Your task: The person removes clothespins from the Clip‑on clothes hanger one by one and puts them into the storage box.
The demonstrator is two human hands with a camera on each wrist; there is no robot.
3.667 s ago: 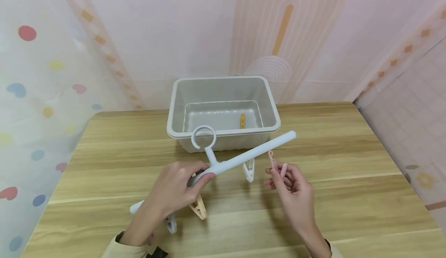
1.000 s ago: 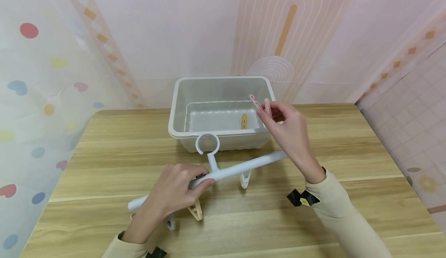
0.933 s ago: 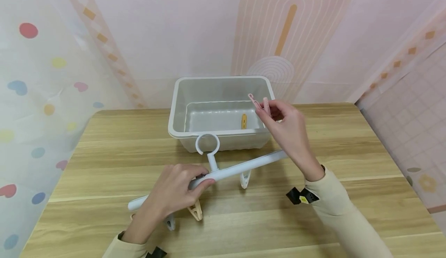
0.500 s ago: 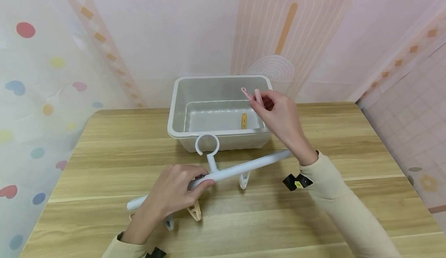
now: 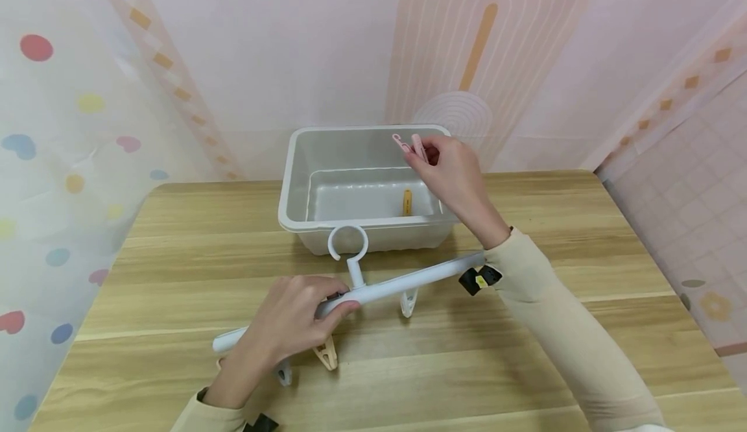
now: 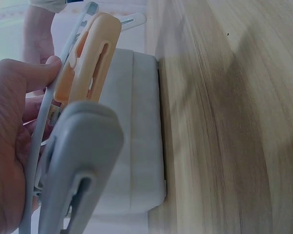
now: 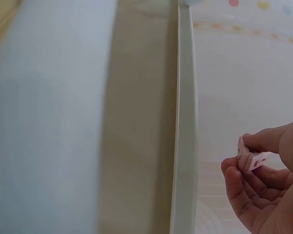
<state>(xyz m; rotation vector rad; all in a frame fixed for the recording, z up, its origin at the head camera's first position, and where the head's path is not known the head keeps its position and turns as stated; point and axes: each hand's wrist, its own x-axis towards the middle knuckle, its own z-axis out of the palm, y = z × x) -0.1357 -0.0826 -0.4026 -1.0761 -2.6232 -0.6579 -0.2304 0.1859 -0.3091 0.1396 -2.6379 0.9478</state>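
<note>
My left hand [image 5: 294,315] grips the middle of a pale clothes hanger [image 5: 403,281], just beside the base of its ring-shaped hook. Under the bar hang a white clip [image 5: 409,302], a peach clip [image 5: 327,354] and a grey clip [image 5: 284,373]. The left wrist view shows the peach and grey clips up close. Above the right rear part of a grey plastic bin [image 5: 373,224], my right hand [image 5: 458,172] pinches a pink clothespin [image 5: 418,146] between thumb and fingers. An orange-yellow clothespin [image 5: 407,203] lies on the bin's floor.
The bin stands at the back of the wooden table [image 5: 554,328], close to a patterned wall covering [image 5: 327,43]. The hanger's right end reaches beneath my right forearm [image 5: 560,315]. A black wrist device [image 5: 480,281] sits near that end.
From beside the hanger, my right hand has carried the pink clothespin up and forward over the bin, drifting left. My left hand has lowered the hanger's right end slightly and then stayed put.
</note>
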